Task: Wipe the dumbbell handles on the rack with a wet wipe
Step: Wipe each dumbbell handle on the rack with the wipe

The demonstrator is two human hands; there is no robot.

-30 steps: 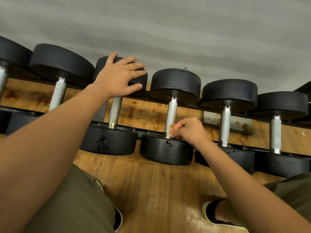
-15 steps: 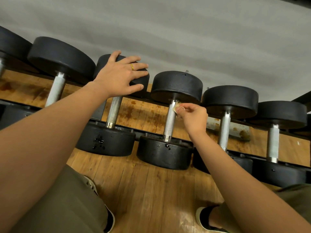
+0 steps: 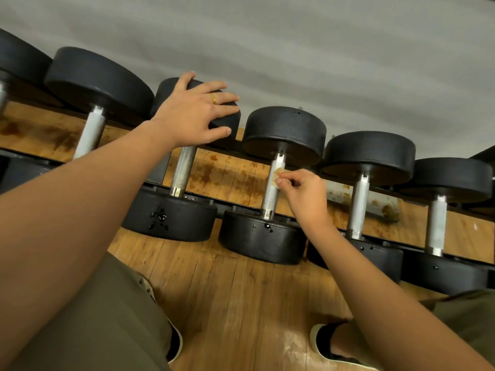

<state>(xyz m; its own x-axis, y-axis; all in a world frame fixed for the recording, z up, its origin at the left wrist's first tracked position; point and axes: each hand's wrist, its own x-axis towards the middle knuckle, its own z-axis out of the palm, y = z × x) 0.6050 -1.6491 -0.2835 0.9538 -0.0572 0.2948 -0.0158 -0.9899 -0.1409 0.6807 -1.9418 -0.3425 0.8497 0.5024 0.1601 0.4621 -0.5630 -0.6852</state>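
Note:
Several black dumbbells with silver knurled handles lie side by side on a low rack (image 3: 241, 207). My right hand (image 3: 302, 194) pinches a small, soiled wet wipe (image 3: 276, 178) against the upper part of the middle dumbbell's handle (image 3: 272, 195). My left hand (image 3: 195, 113) rests flat, fingers spread, on the far head of the neighbouring dumbbell (image 3: 227, 121) to the left; that dumbbell's handle (image 3: 183, 170) shows below my palm. A gold ring sits on one finger.
More dumbbell handles stand to the right (image 3: 359, 204) and to the left (image 3: 89, 135). The stained wooden floor (image 3: 241, 303) runs under and in front of the rack. A grey wall (image 3: 321, 49) stands behind. My knees and shoes (image 3: 329, 344) are near the bottom.
My right hand slid the wipe from the bottom of the middle handle up to its upper part, then slightly down. My left hand stayed on the neighbouring dumbbell's head.

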